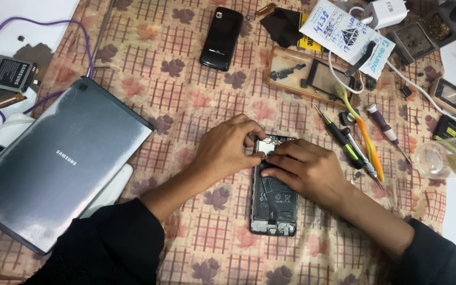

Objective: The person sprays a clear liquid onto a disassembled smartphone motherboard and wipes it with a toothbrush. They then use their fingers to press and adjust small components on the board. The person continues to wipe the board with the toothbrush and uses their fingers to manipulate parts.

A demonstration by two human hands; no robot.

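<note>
At centre of the table, your left hand [227, 150] pinches a small pale part [264, 148] at the upper end of the opened phone [274, 198], grip clenched on it between thumb and fingertips. Your right hand [304, 169] lies flat across the phone's upper half, fingers [286, 151] pressing beside the same part; it grasps nothing that shows. The phone lies face down, back removed, battery exposed, on a floral cloth [186, 105]. Just right of it lie screwdrivers [347, 140] and a yellow-orange strip [368, 142]; farther right stands a clear cup [436, 158]. To the left rests a grey tablet [59, 161]. Above, well apart, lie a black phone [221, 38] and a tray [312, 78] of parts.
</note>
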